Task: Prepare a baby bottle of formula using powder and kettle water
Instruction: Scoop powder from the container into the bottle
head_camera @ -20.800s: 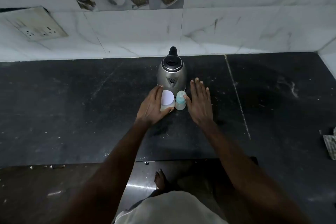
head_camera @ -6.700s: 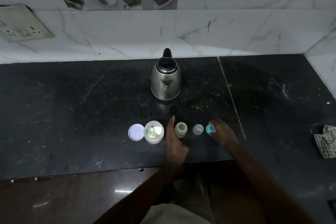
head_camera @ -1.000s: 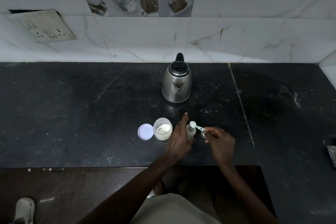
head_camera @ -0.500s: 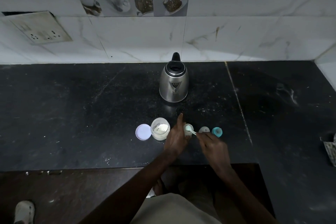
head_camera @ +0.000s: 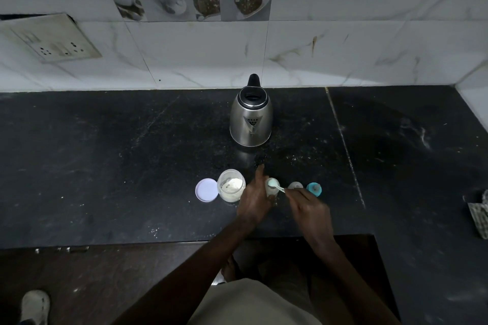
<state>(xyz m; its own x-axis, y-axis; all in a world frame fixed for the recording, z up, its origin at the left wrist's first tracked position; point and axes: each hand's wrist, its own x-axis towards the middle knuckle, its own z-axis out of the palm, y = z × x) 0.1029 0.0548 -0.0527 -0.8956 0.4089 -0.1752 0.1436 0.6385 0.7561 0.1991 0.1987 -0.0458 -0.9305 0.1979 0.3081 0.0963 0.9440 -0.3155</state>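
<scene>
white powder is going in: the left hand [head_camera: 254, 202] grips the bottle [head_camera: 272, 188], the right hand [head_camera: 309, 207] pinches the scoop [head_camera: 274, 185] over its mouth, tipping next, then kettle [head_camera: 250, 119] water.

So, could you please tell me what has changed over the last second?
The right hand, pinching the scoop, lowered its bowl from above the bottle onto the bottle's mouth. The left hand kept its grip on the bottle. The kettle, powder jar, lid, clear cap and teal ring stayed put.
</scene>
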